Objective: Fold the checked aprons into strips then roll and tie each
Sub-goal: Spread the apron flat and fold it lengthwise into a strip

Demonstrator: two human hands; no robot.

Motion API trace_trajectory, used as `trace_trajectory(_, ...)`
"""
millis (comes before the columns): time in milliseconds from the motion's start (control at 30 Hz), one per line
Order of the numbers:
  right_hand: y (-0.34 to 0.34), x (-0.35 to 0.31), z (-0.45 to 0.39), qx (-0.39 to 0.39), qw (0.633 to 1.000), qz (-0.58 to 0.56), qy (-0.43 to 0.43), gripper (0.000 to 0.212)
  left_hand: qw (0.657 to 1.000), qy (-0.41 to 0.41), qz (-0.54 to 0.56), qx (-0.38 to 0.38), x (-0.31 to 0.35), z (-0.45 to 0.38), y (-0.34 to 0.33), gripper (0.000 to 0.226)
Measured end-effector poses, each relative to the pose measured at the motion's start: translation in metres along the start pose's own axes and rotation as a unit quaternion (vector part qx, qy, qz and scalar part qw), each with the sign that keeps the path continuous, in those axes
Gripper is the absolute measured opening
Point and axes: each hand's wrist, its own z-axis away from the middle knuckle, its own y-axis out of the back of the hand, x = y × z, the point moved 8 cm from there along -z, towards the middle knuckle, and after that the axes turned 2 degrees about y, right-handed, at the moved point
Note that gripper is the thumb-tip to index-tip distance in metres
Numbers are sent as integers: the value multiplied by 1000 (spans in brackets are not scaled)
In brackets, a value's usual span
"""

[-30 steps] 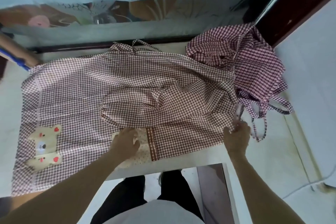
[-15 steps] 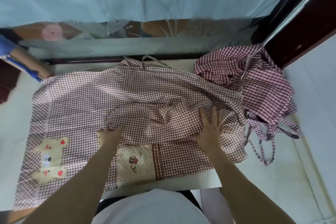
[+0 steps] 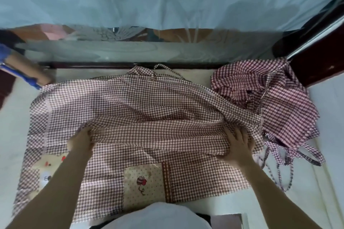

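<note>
Since a second ago, both hands are moving up onto the brown-and-white checked cotton apron [image 3: 130,109] spread over the white counter [image 3: 275,208]. The left hand [image 3: 81,142] is gripping a fold edge; the right hand [image 3: 237,145] is pressing flat with fingers spread. Keeping the fold straight will likely give an even strip. A darker crumpled checked apron [image 3: 275,102] is lying at the far right corner.

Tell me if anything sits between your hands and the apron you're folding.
Nothing visible does. The left hand and right hand are both already on the spread apron, at a fold across its middle. The heap of darker checked aprons lies at its right edge, overlapping it slightly but not under either hand.
</note>
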Motion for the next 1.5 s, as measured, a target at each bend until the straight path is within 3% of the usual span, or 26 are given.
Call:
trace_trajectory(67, -2, 2, -3, -40, 999, -17, 7, 140, 998, 29, 1, 51, -7, -5, 16, 79)
trace_trajectory(133, -5, 0, -4, -101, 994, -39, 9, 144, 989, 23, -103, 102, -9, -3, 21, 94)
trace_trajectory(200, 0, -7, -6, -120, 990, -69, 14, 139, 953, -106, -239, 152, 9, 21, 7, 79)
trace_trajectory(267, 19, -20, -10, -25, 988, -151, 31, 115, 893, -313, -294, 131, 33, 63, -30, 49)
trace_trajectory(333, 45, -34, -12, 126, 964, -223, 69, 89, 843, -417, -340, 6, 36, 101, -76, 40)
trace_trajectory(400, 57, -56, -18, 167, 961, -184, 122, 69, 773, -412, -469, -114, 12, 107, -114, 75)
trace_trajectory(467, 50, -79, -25, 105, 977, -89, 164, 60, 697, -388, -579, -169, -11, 102, -133, 115)
trace_trajectory(533, 38, -92, -29, 24, 984, -14, 176, 50, 649, -337, -653, -197, -30, 97, -139, 125)
trace_trajectory(600, 25, -88, -33, -47, 987, 15, 151, 63, 628, -276, -697, -206, -46, 88, -136, 121)
trace_trajectory(667, 10, -72, -35, -104, 988, 34, 104, 99, 651, -214, -697, -210, -52, 85, -128, 115)
trace_trajectory(733, -3, -57, -31, -134, 985, 69, 85, 137, 708, -165, -660, -190, -51, 78, -119, 107)
trace_trajectory(800, -9, -51, -26, -130, 984, 86, 89, 152, 755, -144, -619, -164, -47, 70, -111, 99)
trace_trajectory(867, -10, -51, -26, -123, 987, 58, 91, 153, 774, -169, -596, -133, -41, 66, -108, 94)
trace_trajectory(1000, 4, -56, -29, -89, 986, -60, 127, 133, 768, -258, -586, -14, -17, 77, -99, 83)
trace_trajectory(1133, 51, -46, -35, 129, 966, -163, 157, 84, 700, -421, -576, -32, -6, 88, -118, 71)
trace_trajectory(1200, 67, -40, -44, 207, 957, -136, 149, 69, 688, -415, -592, -62, -9, 86, -126, 72)
trace_trajectory(1267, 73, -36, -63, 195, 970, -97, 106, 63, 689, -370, -618, -78, -10, 79, -132, 72)
trace_trajectory(1400, 71, -26, -100, 49, 998, -26, 24, 60, 687, -349, -635, -59, 15, 75, -144, 60)
trace_trajectory(1500, 89, -35, -112, 107, 993, -31, 34, 58, 676, -429, -594, -79, 29, 78, -158, 52)
